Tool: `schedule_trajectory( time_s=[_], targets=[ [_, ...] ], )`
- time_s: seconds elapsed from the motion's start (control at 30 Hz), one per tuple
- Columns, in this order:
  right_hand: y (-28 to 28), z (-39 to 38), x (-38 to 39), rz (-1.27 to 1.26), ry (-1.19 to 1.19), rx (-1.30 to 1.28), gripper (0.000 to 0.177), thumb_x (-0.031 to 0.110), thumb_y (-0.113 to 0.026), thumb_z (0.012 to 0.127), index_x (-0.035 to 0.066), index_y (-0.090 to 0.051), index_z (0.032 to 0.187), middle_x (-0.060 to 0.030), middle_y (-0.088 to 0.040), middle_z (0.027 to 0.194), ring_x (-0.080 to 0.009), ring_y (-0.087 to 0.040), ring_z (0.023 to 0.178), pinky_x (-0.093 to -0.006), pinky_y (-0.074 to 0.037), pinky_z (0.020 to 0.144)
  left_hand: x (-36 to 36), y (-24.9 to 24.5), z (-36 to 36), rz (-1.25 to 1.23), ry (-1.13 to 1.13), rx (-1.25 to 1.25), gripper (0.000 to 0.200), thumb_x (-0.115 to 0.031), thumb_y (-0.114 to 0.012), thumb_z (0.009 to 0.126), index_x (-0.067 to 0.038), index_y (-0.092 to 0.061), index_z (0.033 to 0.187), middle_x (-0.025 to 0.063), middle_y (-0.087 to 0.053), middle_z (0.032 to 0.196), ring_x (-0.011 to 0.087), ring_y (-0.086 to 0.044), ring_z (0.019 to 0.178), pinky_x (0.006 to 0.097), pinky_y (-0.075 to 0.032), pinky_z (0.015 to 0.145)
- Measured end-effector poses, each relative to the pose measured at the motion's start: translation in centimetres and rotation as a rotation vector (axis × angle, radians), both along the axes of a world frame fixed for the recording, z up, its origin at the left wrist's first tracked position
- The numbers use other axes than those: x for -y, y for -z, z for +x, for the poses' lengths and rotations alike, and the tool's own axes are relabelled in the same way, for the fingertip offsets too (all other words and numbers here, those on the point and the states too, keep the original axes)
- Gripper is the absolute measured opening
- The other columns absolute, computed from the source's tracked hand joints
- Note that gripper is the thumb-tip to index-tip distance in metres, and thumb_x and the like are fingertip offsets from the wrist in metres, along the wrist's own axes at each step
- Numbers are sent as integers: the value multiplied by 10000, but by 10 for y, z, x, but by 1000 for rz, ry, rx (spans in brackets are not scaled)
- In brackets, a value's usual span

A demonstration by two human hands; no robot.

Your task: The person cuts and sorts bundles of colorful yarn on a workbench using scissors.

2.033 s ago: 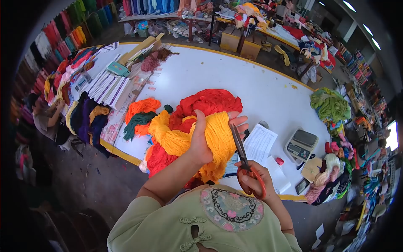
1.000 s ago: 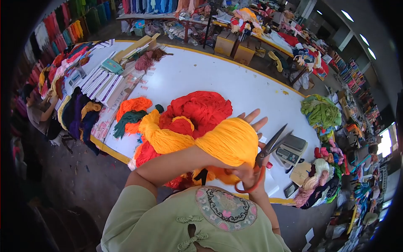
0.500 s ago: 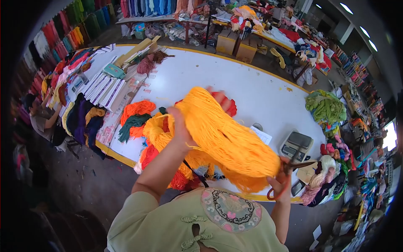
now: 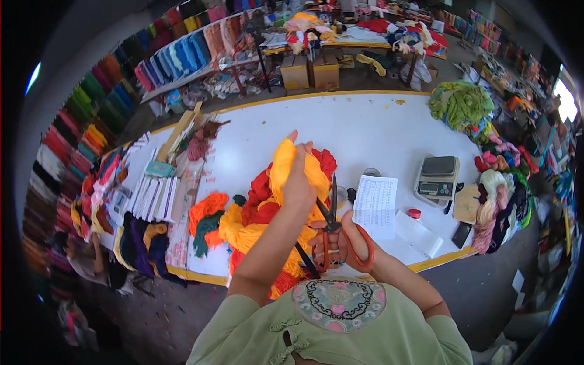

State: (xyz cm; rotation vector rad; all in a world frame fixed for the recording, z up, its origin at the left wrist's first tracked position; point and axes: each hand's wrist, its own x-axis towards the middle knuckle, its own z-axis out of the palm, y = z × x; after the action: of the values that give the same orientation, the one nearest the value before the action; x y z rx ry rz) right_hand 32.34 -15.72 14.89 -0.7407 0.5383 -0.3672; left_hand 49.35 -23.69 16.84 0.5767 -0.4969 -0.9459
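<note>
My left hand (image 4: 298,185) is closed on a yellow skein of yarn (image 4: 282,167), which stands up above the heap on the table. Part of the skein is hidden behind that hand. In my right hand (image 4: 338,248) are scissors (image 4: 332,227) with orange-red handles. Their dark blades are spread and point away from me, just right of the left hand. Beneath and around the left hand lies a pile with red yarn (image 4: 260,193) and more yellow yarn (image 4: 240,233). My left forearm covers some of the pile.
On the white table (image 4: 243,137) are a printed sheet (image 4: 375,204), a digital scale (image 4: 438,176), a red lid (image 4: 414,213) and a phone (image 4: 462,234). Green yarn (image 4: 460,104) lies at the far right, white boxes (image 4: 155,198) at left. Another person (image 4: 85,258) is at the left edge.
The large yellow skein has come down from across my body onto the pile. The scissors have moved left, from beside the scale to near my left hand, blades now pointing away. The view has turned.
</note>
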Motion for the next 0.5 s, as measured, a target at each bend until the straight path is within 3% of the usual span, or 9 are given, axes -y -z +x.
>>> schedule_trajectory(
  time_s=[0.03, 0.13, 0.17, 0.27, 0.3, 0.4, 0.47, 0.5],
  targets=[
    [1, 3, 4, -92, 54, -6, 877, 783, -297, 883, 56, -478, 1337, -124, -641, 1039, -188, -631, 912, -363, -537, 824, -15, -8, -14, 3, 28, -9, 354, -157, -542, 1004, -86, -475, 1344, 39, -567, 997, 160, -552, 1072, 310, -449, 987],
    [3, -5, 17, -524, 156, -80, 781, 730, -368, 913, 44, -513, 1257, -95, -624, 995, -167, -628, 815, -308, -527, 680, -60, -13, -41, -71, 120, 6, 233, -263, -459, 1038, -88, -526, 1176, 30, -545, 902, 177, -565, 1046, 371, -379, 1070],
    [-2, -4, 14, -620, 259, -41, 692, 667, -452, 929, 24, -540, 1171, -68, -619, 900, -146, -614, 717, -281, -484, 580, -68, -11, -43, -110, 148, 16, 249, -300, -428, 1049, -86, -539, 1114, 27, -540, 862, 182, -571, 1034, 392, -354, 1095],
    [-6, -6, 6, -887, 318, -108, 676, 644, -480, 929, 4, -526, 1143, -42, -564, 791, -107, -545, 620, -238, -413, 533, -75, 0, -28, -265, 226, 99, 360, -385, -330, 1060, -98, -521, 954, 17, -509, 739, 190, -585, 965, 417, -317, 1118],
    [-5, -9, 6, -907, 289, -130, 623, 599, -518, 937, 1, -539, 1109, -36, -566, 774, -90, -530, 606, -230, -405, 523, -80, -14, -28, -225, 271, -73, 389, -394, -318, 1060, -108, -510, 878, 12, -497, 672, 182, -579, 877, 380, -392, 1015],
    [-12, -17, -1, -822, 191, -154, 617, 572, -530, 944, 5, -541, 1187, -28, -578, 766, -67, -508, 577, -236, -403, 514, -73, -19, -8, -303, 381, -1, 388, -392, -332, 1057, -113, -518, 863, 13, -492, 670, 178, -553, 810, 351, -416, 901],
    [-5, -15, 3, -906, 138, -171, 620, 549, -522, 954, 14, -515, 1267, -61, -618, 899, -109, -586, 706, -260, -469, 621, -80, -7, -3, -183, 387, 16, 438, -442, -366, 1036, -97, -519, 814, 14, -472, 620, 174, -515, 732, 337, -409, 811],
    [8, -11, 9, -1003, 241, -131, 537, 426, -572, 945, 23, -517, 1295, -112, -607, 1086, -198, -569, 960, -327, -443, 820, -78, 8, 0, -172, 427, 20, 457, -457, -374, 1029, -92, -517, 795, 13, -465, 604, 172, -505, 713, 337, -407, 802]
  ],
)
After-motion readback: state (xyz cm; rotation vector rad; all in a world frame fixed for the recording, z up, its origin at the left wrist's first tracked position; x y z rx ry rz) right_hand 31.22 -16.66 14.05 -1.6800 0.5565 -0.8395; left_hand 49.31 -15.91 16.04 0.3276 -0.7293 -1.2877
